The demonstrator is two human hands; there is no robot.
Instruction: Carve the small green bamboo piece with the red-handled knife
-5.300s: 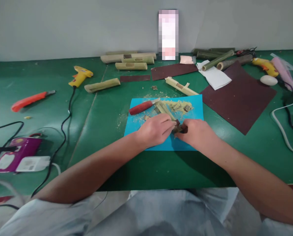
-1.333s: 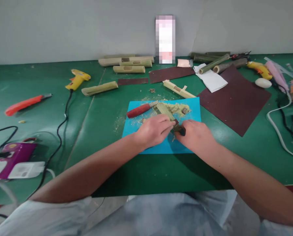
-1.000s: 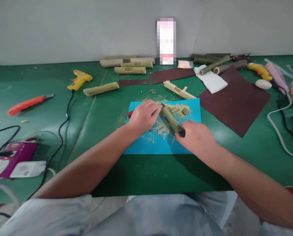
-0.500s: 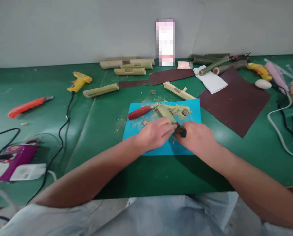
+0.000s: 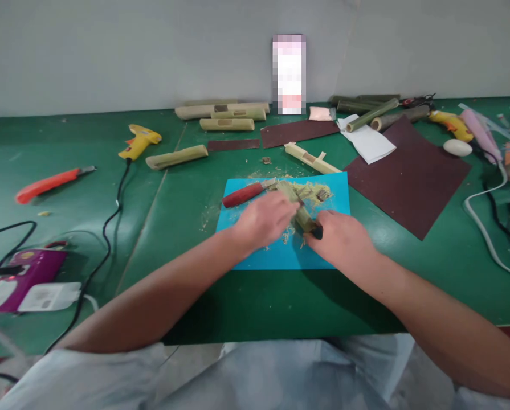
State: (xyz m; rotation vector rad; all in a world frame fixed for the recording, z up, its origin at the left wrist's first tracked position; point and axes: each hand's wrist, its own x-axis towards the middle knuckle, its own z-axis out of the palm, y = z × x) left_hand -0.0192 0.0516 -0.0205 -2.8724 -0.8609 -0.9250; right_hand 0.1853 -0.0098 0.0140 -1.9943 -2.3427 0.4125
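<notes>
Left hand (image 5: 265, 222): fingers pinched on a small dark piece (image 5: 300, 203), blurred, pressed to the tube; thumb hidden. Right hand (image 5: 344, 236): gripping the tube's near end; most fingers out of sight. Bamboo tube (image 5: 306, 220): pale green, dark-mouthed at the near end, slanted above the blue sheet (image 5: 255, 259), partly covered by the left hand. Around it: shavings (image 5: 308, 189), one red-handled knife (image 5: 243, 195). Farther out: two yellow glue guns (image 5: 139, 142) (image 5: 451, 124), three brown sheets (image 5: 233, 145) (image 5: 297, 133) (image 5: 412, 188), one white egg (image 5: 457, 147). Phone (image 5: 289, 74) screen pixelated; clutter cut off at right edge.
</notes>
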